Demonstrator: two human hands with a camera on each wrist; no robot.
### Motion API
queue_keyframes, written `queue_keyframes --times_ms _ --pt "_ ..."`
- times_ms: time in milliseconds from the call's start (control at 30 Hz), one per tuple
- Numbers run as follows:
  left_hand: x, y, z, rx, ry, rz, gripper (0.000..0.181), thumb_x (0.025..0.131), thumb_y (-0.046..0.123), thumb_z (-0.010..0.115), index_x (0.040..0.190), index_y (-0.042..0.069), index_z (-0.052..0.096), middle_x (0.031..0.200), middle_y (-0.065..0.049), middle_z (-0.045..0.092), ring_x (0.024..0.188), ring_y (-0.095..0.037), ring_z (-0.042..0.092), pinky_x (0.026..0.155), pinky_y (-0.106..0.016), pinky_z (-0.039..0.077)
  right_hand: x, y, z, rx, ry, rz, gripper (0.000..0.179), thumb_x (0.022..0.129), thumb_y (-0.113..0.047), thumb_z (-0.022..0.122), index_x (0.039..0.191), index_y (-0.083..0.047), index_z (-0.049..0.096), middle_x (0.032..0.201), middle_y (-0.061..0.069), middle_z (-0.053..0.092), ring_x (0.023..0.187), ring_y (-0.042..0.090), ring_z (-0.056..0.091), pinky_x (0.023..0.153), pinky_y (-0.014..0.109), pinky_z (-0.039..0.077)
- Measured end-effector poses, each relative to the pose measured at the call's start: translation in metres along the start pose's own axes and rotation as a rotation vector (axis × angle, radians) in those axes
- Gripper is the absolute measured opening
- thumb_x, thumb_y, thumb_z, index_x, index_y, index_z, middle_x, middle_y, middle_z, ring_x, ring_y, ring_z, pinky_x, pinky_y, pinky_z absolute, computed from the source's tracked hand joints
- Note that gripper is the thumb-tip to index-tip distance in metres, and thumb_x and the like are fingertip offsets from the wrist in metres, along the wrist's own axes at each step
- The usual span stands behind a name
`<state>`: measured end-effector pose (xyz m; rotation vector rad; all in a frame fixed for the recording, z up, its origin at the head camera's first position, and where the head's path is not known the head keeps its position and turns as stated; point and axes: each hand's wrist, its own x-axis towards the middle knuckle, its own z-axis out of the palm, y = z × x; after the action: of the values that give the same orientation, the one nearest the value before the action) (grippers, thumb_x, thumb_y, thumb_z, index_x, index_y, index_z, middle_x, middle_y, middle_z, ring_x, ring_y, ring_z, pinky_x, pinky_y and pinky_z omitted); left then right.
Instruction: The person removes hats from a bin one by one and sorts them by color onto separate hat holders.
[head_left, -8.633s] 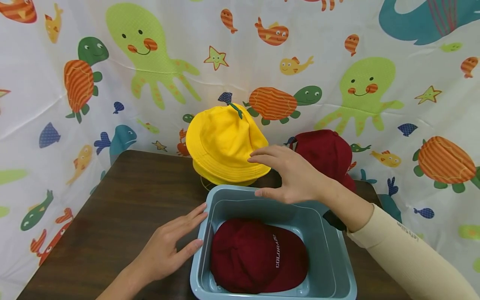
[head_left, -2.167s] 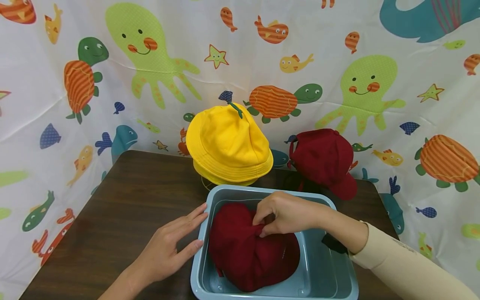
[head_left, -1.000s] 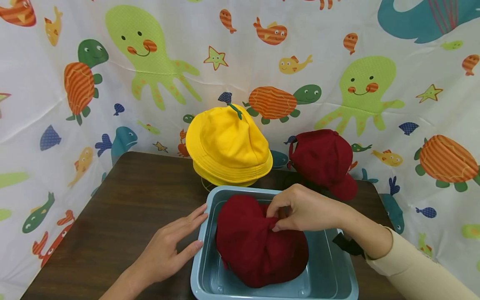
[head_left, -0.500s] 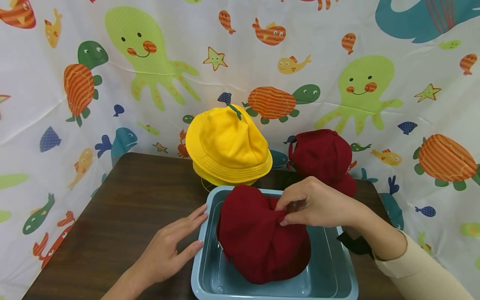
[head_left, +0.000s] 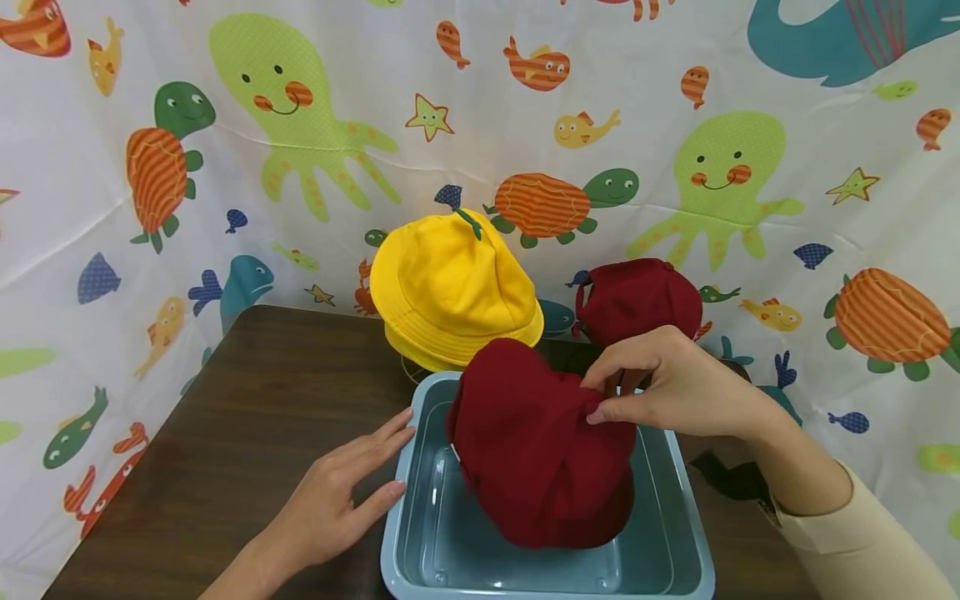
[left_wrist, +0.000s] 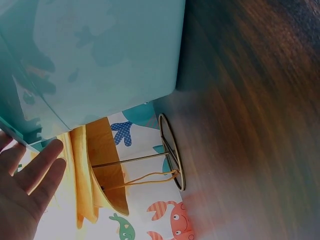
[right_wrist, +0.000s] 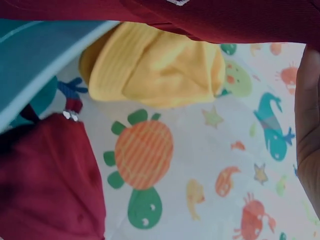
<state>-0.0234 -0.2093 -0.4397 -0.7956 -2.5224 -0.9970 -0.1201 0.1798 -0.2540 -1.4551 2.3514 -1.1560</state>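
A dark red baseball cap point(head_left: 536, 450) hangs from my right hand point(head_left: 675, 387), whose thumb and fingers pinch the top of its crown. The cap is tilted over the light blue plastic tub point(head_left: 438, 575), its upper part above the far rim. In the right wrist view, the cap's red cloth point(right_wrist: 210, 20) spans the top edge. My left hand point(head_left: 341, 487) lies with fingers extended against the tub's left rim. In the left wrist view, those fingertips point(left_wrist: 47, 152) touch the tub's edge point(left_wrist: 100, 60).
Behind the tub, a yellow bucket hat point(head_left: 457, 292) sits on a wire stand point(left_wrist: 172, 152). A second dark red cap point(head_left: 637, 296) stands at the back right, partly behind my right hand. The dark wooden table point(head_left: 247, 400) meets a sea-animal curtain point(head_left: 315, 100).
My right hand reached into the tub, took hold of the red cap by its crown and has lifted it up and to the right. The left hand has stayed at the rim.
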Motion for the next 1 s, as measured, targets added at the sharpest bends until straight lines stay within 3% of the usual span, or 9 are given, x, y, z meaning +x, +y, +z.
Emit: queue_keyframes --times_ms 233,500,733,833,1000 --pt "-0.001 0.000 0.000 0.004 0.002 -0.007 0.068 0.091 0.014 0.078 0.155 0.015 0.053 0.162 0.000 0.047 0.138 -0.019 0.057 0.100 -0.046 0.054 -0.003 -0.004 -0.015 -0.089 0.078 -0.038 0.032 0.078 0.004 0.089 0.098 -0.019 0.077 0.087 -0.009 0.075 0.067 0.008 0.065 0.057 0.025 0.056" --pt "0.000 -0.002 0.000 0.013 0.016 0.013 0.068 0.092 0.013 0.078 0.155 0.015 0.053 0.161 -0.001 0.048 0.137 -0.019 0.058 0.100 -0.045 0.055 -0.006 -0.010 -0.033 -0.147 0.146 -0.086 0.044 0.072 0.012 0.089 0.100 -0.020 0.079 0.090 -0.010 0.077 0.063 0.006 0.061 0.051 0.021 0.048" --pt "-0.001 -0.001 0.001 0.025 0.012 0.027 0.069 0.091 0.013 0.079 0.155 0.013 0.053 0.161 -0.002 0.048 0.137 -0.018 0.058 0.104 -0.038 0.053 -0.011 -0.012 -0.048 -0.233 0.230 -0.078 0.046 0.068 0.017 0.088 0.101 -0.014 0.080 0.093 -0.007 0.077 0.073 0.006 0.068 0.063 0.017 0.054" --pt "0.000 -0.002 0.001 0.022 0.007 0.026 0.069 0.091 0.012 0.079 0.155 0.013 0.053 0.161 -0.002 0.048 0.138 -0.017 0.057 0.107 -0.032 0.049 -0.012 -0.010 -0.055 -0.224 0.253 -0.082 0.046 0.067 0.020 0.087 0.100 -0.010 0.079 0.090 -0.003 0.076 0.073 0.008 0.068 0.066 0.016 0.055" --pt "-0.001 -0.002 0.001 0.027 0.008 0.027 0.069 0.091 0.013 0.079 0.155 0.013 0.053 0.161 -0.002 0.048 0.137 -0.018 0.058 0.106 -0.033 0.051 -0.013 -0.010 -0.067 -0.235 0.312 -0.039 0.044 0.066 0.025 0.084 0.098 -0.005 0.079 0.087 0.001 0.076 0.071 0.010 0.069 0.066 0.015 0.056"
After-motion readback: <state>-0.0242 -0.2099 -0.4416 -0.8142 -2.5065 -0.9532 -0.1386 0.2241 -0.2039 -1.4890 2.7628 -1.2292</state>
